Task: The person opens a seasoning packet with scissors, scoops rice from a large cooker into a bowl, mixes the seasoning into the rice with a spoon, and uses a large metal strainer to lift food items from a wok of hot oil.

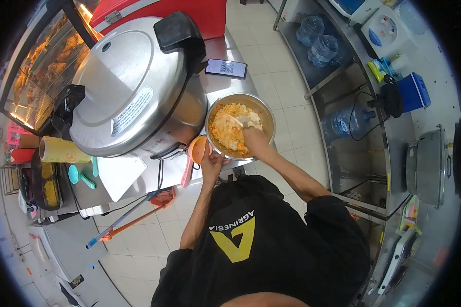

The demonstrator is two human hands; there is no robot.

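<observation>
A steel mixing bowl stands at the counter's edge with rice in it, partly coloured orange. My right hand is inside the bowl, closed around the handle of a pale utensil whose far end lies in the rice. At the bowl's near left rim, my left hand steadies the rim with its fingers; whether it also grips the small orange cup beside it is unclear. A pink handle lies just below that cup. The large steel rice cooker is shut, left of the bowl.
A phone showing a printed-style code lies beyond the bowl. A red box and a glass display case with fried food stand behind the cooker. A turquoise scoop lies left. Steel shelving with water bottles runs along the right.
</observation>
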